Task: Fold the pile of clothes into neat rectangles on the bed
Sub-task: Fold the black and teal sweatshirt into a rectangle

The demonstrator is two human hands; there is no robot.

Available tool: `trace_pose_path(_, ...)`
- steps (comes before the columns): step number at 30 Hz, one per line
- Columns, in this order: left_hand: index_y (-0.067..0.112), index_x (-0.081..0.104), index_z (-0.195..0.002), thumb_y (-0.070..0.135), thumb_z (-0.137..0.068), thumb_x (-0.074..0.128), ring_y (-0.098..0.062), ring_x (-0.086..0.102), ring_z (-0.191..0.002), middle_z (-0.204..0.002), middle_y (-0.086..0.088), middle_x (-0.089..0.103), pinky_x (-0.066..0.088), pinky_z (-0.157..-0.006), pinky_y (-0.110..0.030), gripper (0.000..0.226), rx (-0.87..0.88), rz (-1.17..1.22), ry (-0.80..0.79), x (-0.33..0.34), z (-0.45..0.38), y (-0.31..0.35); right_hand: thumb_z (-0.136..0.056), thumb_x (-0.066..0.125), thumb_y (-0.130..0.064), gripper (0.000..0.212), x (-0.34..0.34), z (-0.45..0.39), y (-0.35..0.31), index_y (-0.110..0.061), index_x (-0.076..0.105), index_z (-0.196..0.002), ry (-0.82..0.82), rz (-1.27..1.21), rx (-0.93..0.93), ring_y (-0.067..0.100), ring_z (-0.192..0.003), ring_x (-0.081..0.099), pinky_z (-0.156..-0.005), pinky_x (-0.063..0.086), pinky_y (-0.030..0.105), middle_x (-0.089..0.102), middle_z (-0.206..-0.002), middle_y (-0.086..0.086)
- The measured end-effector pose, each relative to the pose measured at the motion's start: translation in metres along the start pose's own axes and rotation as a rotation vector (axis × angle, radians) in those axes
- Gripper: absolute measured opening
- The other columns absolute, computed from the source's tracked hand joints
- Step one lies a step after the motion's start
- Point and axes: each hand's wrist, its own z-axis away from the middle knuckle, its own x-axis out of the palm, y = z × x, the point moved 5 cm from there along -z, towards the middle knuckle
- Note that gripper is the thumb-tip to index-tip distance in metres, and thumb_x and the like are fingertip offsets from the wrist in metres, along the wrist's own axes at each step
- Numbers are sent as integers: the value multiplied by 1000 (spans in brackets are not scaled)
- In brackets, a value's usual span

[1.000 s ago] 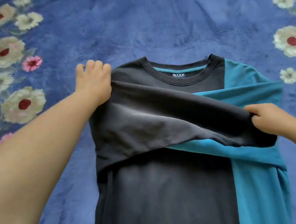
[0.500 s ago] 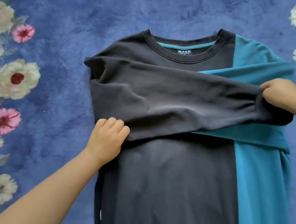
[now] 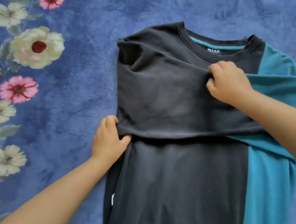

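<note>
Both hands pinch the black sleeve [image 3: 171, 106] folded across the sweatshirt [image 3: 174, 185].

Left hand [image 3: 108, 139] grips its lower edge, right hand [image 3: 227, 81] below the collar label [image 3: 213, 51] reading "MTEE"; beneath lies a blue floral blanket [image 3: 82, 95].

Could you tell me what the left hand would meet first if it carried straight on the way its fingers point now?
Most likely the black sleeve folded across the shirt: the left hand already grips its lower left edge, fingers pointing up and right into that fabric.

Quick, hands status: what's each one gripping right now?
Left hand: grip closed on the black sleeve fold.
Right hand: grip closed, pinching the same sleeve.
</note>
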Motion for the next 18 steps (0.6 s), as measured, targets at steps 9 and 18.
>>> trace_pose_path(9, 26, 35, -77, 10, -82, 55, -26, 44, -69, -65, 2, 45, 36, -62, -34, 26, 94, 258, -146, 2, -7, -9, -93, 49, -30, 58, -11, -103, -174, -9, 24, -141, -147, -240, -173, 33, -116, 48, -88, 39, 36, 53, -124, 18)
trace_pose_path(18, 20, 39, -82, 8, -66, 37, -25, 47, -40, -57, -5, 47, 32, -29, -24, 20, 726, 38, 282, -14, 10, -25, -92, 44, -10, 34, -24, -155, -175, -15, 54, -124, -36, -758, 51, 1, -30, 37, -37, 28, 8, 45, -55, -13)
